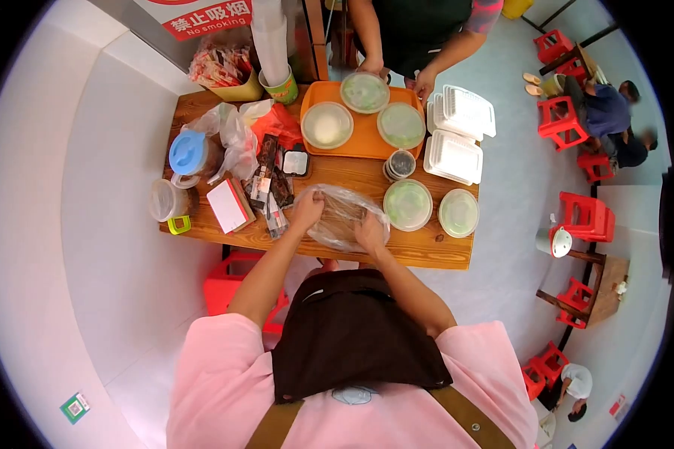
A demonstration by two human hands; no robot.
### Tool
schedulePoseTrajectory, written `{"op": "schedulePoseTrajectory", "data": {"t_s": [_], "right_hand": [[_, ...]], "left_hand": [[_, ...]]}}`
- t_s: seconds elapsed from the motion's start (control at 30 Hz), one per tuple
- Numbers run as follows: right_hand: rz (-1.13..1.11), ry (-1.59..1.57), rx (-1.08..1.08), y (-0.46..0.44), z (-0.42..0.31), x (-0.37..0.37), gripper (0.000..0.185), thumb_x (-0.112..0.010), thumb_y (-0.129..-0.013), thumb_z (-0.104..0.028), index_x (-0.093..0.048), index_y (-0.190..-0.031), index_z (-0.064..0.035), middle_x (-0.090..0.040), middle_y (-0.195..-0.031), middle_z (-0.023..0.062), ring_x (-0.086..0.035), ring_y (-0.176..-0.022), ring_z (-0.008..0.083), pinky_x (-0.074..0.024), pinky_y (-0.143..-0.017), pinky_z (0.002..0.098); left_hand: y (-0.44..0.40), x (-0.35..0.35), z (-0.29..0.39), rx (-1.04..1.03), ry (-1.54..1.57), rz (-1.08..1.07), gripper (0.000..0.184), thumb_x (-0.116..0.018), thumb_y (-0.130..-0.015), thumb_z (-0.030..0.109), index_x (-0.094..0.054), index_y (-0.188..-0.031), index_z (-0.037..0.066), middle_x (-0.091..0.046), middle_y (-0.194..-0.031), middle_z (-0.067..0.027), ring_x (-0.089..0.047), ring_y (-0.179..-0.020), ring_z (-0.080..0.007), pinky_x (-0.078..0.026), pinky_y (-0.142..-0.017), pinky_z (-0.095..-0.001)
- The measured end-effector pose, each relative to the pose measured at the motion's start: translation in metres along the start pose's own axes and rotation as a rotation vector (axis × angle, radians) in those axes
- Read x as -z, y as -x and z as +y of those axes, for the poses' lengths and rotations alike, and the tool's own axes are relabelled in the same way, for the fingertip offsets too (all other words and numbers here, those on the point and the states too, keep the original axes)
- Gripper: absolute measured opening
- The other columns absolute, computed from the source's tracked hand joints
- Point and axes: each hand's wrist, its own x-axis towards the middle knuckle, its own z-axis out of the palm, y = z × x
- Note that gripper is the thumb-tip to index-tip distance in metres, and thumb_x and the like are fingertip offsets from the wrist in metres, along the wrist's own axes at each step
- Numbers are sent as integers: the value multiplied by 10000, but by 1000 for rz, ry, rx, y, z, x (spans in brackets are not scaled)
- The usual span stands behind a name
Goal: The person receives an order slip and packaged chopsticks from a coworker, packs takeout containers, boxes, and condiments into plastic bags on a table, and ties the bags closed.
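A clear plastic bag (pixel 341 217) lies spread at the front edge of the wooden table (pixel 445 253). My left hand (pixel 308 210) pinches its left side, fingers closed. At the bag's right side, my right hand (pixel 369 232) is partly inside or under the film, and its fingers are hard to make out. Just right of the bag stands a lidded round bowl (pixel 408 204) with green contents, with another lidded bowl (pixel 458 213) beside it. Behind them is a small stack of dark round cups (pixel 400 165).
Across the table a person (pixel 419 34) in a dark apron touches an orange tray (pixel 337 152) holding three lidded bowls. White lidded boxes (pixel 454 156) stand at right. A blue-lidded jug (pixel 189 153), notepad (pixel 227 206) and packets are at left. Red stools and seated people are farther right.
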Motion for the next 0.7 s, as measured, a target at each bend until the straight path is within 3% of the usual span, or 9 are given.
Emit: {"op": "schedulePoseTrajectory", "data": {"t_s": [0.03,0.13,0.23,0.33,0.4,0.5,0.6,0.7], "right_hand": [[30,-13,10,-1,-4,2,484,-633,-908,-316,-589,-1281,-11,-691,-1148,273,-650,-1085,452,-497,-952,518],[-166,96,123,-11,-13,12,436,-641,-895,-286,-642,-1213,11,-695,-1138,280,-666,-1042,458,-520,-926,509],[-141,-254,206,21,-36,46,414,-657,-895,-238,-665,-1219,20,-703,-1123,284,-698,-1002,426,-543,-921,469],[-73,-526,240,49,-36,67,539,-663,-887,-198,-589,-1363,44,-707,-1123,288,-698,-1036,408,-537,-929,454],[-123,-593,127,48,-15,53,590,-667,-887,-163,-526,-1424,36,-695,-1171,277,-689,-1069,383,-526,-944,434],[-43,-655,121,30,21,18,720,-668,-884,-134,-377,-1524,20,-663,-1253,269,-662,-1121,368,-504,-976,414],[17,-723,111,12,36,-17,839,-659,-882,-126,-226,-1590,-4,-629,-1294,290,-630,-1160,394,-479,-1007,411],[70,-589,53,-1,18,-17,884,-638,-869,-107,-155,-1602,3,-589,-1324,285,-615,-1161,391,-480,-996,422]], "left_hand": [[-9,1,4,19,-72,1,417,-621,-894,199,-631,-1268,14,-667,-1233,-210,-622,-1186,-389,-505,-977,-449],[-18,6,23,54,-241,-17,473,-625,-884,248,-633,-1302,28,-665,-1269,-208,-621,-1192,-387,-504,-983,-448],[-7,19,46,37,-301,-89,502,-622,-888,278,-625,-1325,29,-670,-1266,-217,-631,-1176,-389,-503,-984,-449],[9,24,50,16,-261,-156,510,-630,-911,298,-613,-1337,19,-687,-1231,-217,-653,-1142,-378,-508,-969,-441],[22,24,50,1,-158,-194,531,-643,-923,312,-594,-1355,7,-706,-1186,-209,-669,-1111,-368,-513,-957,-435],[37,30,67,96,-40,-217,575,-648,-943,291,-530,-1428,5,-652,-1301,-196,-685,-1066,-347,-516,-944,-424],[2,11,27,-45,39,-145,623,-646,-950,240,-452,-1500,21,-518,-1463,-208,-643,-1142,-359,-480,-1008,-417],[-43,-2,-2,-203,-63,-129,650,-644,-954,220,-411,-1520,1,-366,-1579,-229,-531,-1315,-384,-408,-1108,-415]]}}
